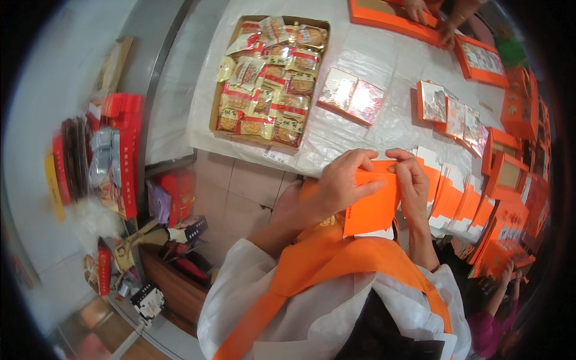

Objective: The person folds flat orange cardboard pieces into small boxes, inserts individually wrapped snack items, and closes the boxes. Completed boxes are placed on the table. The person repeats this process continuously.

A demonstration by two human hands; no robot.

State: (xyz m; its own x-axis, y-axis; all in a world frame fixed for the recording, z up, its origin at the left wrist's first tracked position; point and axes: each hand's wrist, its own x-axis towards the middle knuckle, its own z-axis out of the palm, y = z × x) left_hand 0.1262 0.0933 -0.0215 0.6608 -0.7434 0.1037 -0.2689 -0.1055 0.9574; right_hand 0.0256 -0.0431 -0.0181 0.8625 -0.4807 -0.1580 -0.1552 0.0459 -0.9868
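Observation:
An orange folding carton is held up in front of my chest, just off the near edge of the table. My left hand grips its left side and upper edge, with the thumb pressed across the orange face. On the other side my right hand pinches the upper right edge, its fingers curled. White flaps show at the carton's lower end. To the right of my right hand lies a row of overlapping orange-and-white cartons, several of them, seemingly flat.
A shallow cardboard tray of wrapped round pastries stands on the plastic-covered table. Small printed boxes lie right of it. A co-worker's hands touch a long orange box. Another person's hand shows at lower right.

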